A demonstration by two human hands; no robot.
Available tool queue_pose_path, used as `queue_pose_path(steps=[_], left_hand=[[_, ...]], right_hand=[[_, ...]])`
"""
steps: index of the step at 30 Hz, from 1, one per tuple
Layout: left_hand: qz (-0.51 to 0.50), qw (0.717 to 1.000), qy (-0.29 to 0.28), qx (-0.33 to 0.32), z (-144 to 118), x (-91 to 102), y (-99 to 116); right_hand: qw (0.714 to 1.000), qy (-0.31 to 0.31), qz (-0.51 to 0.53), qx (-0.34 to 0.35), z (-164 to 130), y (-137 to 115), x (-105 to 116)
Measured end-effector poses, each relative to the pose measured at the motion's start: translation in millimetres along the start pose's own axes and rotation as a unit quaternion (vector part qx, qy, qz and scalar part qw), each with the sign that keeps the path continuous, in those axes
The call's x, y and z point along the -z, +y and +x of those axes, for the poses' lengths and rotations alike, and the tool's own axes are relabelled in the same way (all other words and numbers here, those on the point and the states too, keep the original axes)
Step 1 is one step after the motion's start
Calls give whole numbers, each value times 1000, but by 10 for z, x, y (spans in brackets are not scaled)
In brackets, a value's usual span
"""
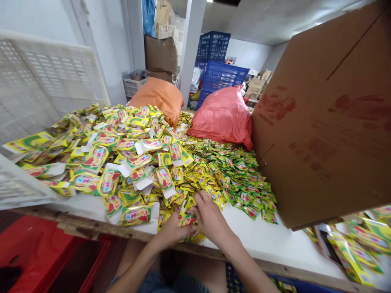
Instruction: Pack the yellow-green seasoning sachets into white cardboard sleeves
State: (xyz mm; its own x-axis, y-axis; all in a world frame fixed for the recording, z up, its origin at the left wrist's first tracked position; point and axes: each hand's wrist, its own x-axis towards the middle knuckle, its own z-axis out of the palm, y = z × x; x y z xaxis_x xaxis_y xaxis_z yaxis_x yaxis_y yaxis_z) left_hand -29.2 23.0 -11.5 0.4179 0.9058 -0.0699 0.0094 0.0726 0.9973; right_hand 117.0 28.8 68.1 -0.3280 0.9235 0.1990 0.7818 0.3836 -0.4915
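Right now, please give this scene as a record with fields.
hands: left hand and right hand hold a small yellow-and-green printed pack between them
heap left: yellow printed cardboard boxes, several open
heap right: small shiny green sachets on a white tabletop
behind: orange plastic sack, red plastic sack
far right: brown cardboard box
far left: white perforated plastic crate

A white table (244, 232) bears heaped yellow boxes (105, 181), small yellow packets (195, 176) and green packets (241, 179), an orange sack (157, 97), a red sack (224, 116) and a large carton (320, 134).
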Motion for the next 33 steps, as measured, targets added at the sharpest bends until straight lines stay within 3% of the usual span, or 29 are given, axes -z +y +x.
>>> queue_pose_path(steps=[4,9,18,23,26,29,33], left_hand=[[-20,1000,16,3,-21,9,6],[-70,997,43,-15,-52,28,63],[-30,998,8,-47,-81,51,195],[-15,999,22,-26,-96,46,159],[-9,999,31,-33,-111,26,160],[-51,995,58,-57,-157,10,189],[-116,986,90,-77,-233,10,222]], right_hand=[[995,55,75,29,-69,-6,-141],[990,118,64,33,-249,33,-239],[997,59,39,8,-365,-46,-197],[996,85,24,19,-387,-20,-228],[999,45,21,21,-370,-19,-230],[993,40,107,7,-393,5,-258],[957,121,260,-48,-488,65,-373]])
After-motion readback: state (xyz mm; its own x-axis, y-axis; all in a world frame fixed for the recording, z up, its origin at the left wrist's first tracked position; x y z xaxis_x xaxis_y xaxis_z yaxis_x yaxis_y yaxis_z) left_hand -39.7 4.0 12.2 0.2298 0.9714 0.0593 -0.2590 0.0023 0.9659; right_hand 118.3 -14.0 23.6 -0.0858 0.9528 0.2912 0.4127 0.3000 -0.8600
